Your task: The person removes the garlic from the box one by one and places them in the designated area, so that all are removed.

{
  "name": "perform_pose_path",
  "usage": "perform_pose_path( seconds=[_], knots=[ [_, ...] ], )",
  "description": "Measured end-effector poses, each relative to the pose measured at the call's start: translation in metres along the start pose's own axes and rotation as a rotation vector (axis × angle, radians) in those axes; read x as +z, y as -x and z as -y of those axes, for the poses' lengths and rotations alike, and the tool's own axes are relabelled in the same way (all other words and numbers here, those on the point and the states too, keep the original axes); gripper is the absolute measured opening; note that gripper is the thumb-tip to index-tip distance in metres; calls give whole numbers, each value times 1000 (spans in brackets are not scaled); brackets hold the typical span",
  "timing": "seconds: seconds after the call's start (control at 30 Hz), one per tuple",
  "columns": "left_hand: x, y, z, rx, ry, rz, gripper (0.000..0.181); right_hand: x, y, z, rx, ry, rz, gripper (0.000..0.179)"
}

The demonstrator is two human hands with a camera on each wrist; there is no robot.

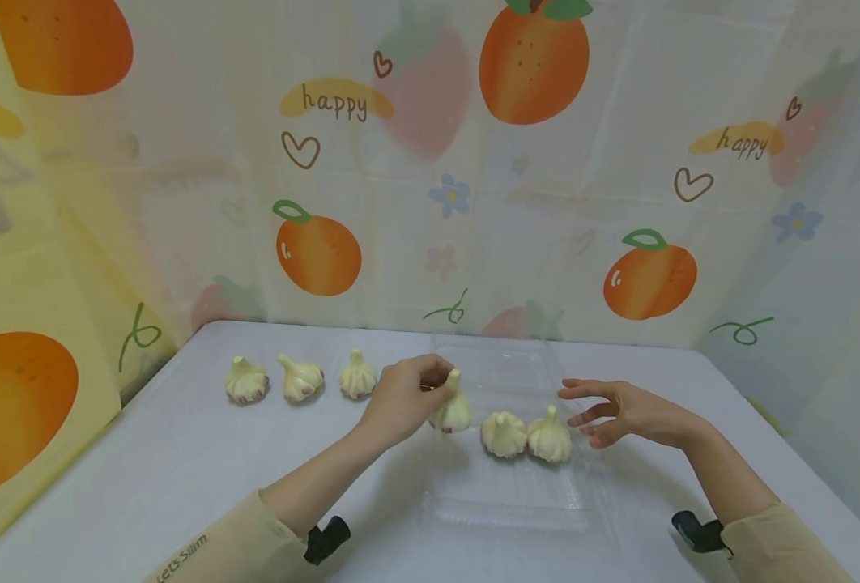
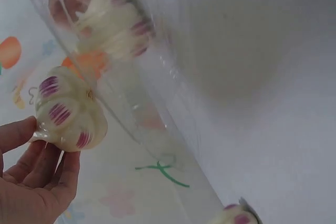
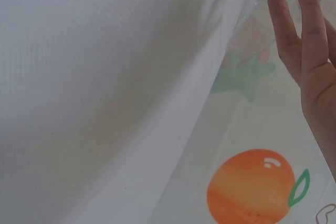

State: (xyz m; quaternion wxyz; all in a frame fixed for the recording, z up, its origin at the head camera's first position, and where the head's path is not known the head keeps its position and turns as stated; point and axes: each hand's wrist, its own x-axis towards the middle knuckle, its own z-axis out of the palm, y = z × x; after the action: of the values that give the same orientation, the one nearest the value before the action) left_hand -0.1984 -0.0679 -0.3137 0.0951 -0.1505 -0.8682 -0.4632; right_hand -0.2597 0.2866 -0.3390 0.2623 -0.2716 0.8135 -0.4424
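Observation:
My left hand [image 1: 408, 397] pinches a garlic bulb [image 1: 453, 409] by its stem, over the left side of a clear plastic container [image 1: 517, 494]. In the left wrist view the fingertips hold that garlic bulb [image 2: 71, 108], its purple-streaked base showing, beside the clear wall. Two more garlic bulbs, a left one [image 1: 504, 435] and a right one [image 1: 549, 437], sit side by side in the container. To their right, my right hand [image 1: 623, 413] hovers near the container's right edge with fingers spread and nothing in them. The right wrist view shows those fingers [image 3: 312, 30] extended.
Three garlic bulbs stand in a row at the back left of the white table: one at the far left [image 1: 246, 380], a second [image 1: 301, 379], and a third [image 1: 358, 375] near my left hand. A fruit-printed curtain [image 1: 401, 243] hangs behind the table.

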Motion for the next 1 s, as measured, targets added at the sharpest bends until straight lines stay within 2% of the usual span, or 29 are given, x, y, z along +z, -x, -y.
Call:
perform_pose_path(
  seconds=[0.27,0.53,0.8,1.0],
  knots=[
    [-24,4,13,-28,28,-9,16,1,1,2,7,11,-9,74],
    [-49,9,22,-32,-50,-20,20,1,0,1,9,5,-13,74],
    [-68,10,32,-32,-74,-7,21,1,0,0,3,11,-13,74],
    [-79,8,45,-92,-102,23,23,1,-1,-1,4,8,-13,74]
  ],
)
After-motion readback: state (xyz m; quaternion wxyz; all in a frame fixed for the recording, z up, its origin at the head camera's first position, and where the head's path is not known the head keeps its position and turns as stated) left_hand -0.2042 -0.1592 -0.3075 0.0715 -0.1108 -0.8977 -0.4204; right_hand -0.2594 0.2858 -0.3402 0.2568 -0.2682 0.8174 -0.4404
